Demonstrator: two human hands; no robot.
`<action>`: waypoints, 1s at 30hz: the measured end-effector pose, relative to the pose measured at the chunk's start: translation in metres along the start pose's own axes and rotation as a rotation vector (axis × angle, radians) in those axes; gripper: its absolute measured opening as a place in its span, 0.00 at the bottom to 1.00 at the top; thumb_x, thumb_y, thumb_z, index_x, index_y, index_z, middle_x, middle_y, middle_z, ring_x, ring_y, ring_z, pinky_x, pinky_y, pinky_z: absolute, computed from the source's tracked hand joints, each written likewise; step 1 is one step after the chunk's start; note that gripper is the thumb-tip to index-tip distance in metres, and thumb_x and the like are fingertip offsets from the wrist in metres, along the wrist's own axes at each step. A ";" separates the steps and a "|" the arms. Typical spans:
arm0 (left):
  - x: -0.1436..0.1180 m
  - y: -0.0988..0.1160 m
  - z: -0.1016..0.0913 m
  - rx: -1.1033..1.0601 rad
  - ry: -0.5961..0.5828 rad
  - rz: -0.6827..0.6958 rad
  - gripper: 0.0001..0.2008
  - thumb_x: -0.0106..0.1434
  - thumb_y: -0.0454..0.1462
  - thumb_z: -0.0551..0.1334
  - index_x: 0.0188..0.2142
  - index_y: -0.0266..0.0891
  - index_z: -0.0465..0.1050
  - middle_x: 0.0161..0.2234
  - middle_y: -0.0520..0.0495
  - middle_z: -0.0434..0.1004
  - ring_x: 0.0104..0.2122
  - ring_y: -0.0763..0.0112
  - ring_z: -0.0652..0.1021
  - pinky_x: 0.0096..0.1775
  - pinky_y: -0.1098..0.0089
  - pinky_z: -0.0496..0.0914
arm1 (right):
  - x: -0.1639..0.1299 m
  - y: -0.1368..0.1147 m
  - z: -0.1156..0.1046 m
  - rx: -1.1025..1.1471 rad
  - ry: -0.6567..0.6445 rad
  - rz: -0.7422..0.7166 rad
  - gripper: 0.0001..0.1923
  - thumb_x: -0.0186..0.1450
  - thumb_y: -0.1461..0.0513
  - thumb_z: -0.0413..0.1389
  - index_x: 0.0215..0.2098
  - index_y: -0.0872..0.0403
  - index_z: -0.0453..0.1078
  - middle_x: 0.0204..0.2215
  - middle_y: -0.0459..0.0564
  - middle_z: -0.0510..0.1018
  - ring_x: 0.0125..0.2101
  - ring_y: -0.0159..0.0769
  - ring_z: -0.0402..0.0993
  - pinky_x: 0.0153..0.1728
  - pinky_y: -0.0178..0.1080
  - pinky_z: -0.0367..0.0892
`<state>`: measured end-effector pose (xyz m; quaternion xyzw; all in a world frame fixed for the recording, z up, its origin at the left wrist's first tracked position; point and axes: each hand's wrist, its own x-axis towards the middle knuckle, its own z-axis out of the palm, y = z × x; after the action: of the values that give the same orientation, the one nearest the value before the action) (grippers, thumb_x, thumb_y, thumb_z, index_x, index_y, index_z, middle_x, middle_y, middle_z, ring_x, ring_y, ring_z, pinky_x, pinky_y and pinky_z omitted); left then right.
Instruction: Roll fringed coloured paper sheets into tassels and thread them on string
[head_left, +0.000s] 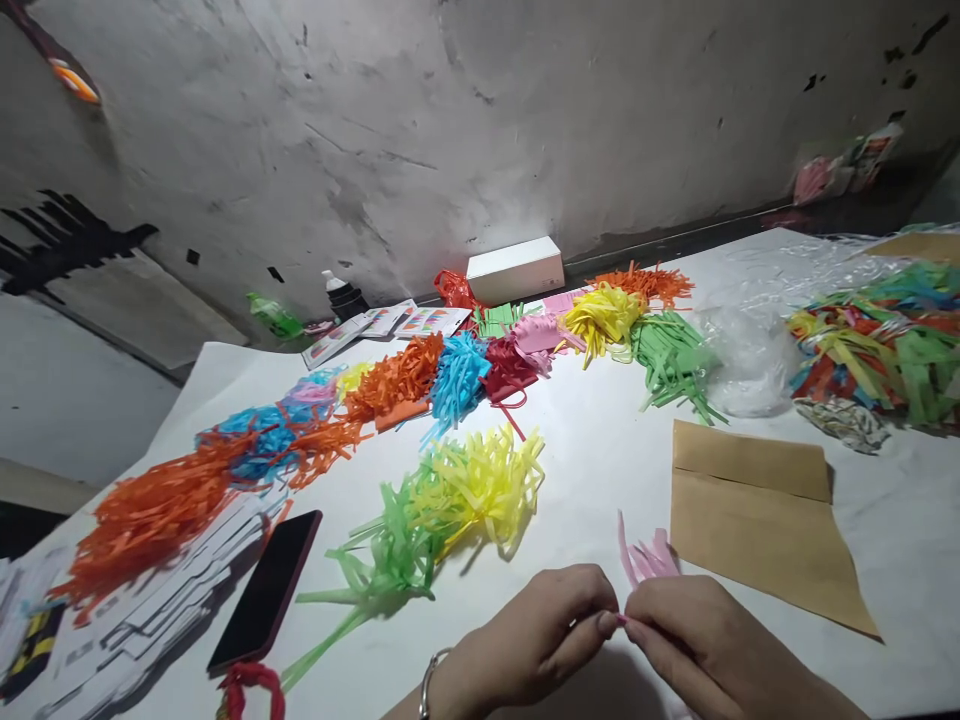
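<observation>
My left hand (544, 635), with a silver bangle at its wrist, is closed in a pinch at the lower middle. Right beside it, my right hand (712, 640) pinches too, fingertips almost meeting the left ones. Between them they grip pink fringed tissue paper (649, 556); its cut strips stick up behind the right hand, and a thin twisted bit shows at the fingertips. Ahead and to the left lie a yellow tissue tassel (487, 490) and a green tissue tassel (394, 550). To the right of my right hand is a brown paper sheet (757, 530).
A black phone (266, 590) lies at left near printed papers (165, 600). Orange tassels (161, 520), blue tassels (457, 375) and green fringe (671, 360) form a row behind. Clear plastic wrap (750, 360) and a multicoloured bundle (877, 350) sit right; a white box (514, 270) stands by the wall.
</observation>
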<state>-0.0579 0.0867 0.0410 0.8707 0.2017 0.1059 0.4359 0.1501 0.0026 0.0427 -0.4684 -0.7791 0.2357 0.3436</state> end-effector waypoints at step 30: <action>0.000 0.004 0.008 0.103 -0.049 -0.083 0.05 0.69 0.38 0.53 0.37 0.42 0.66 0.34 0.49 0.76 0.30 0.72 0.71 0.33 0.74 0.65 | -0.009 0.010 0.002 0.241 -0.184 0.242 0.14 0.73 0.59 0.46 0.33 0.52 0.68 0.28 0.44 0.75 0.28 0.32 0.70 0.30 0.33 0.61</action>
<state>-0.0543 0.0785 0.0392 0.8852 0.2321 0.0558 0.3993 0.1571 -0.0011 0.0320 -0.4906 -0.7113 0.4089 0.2937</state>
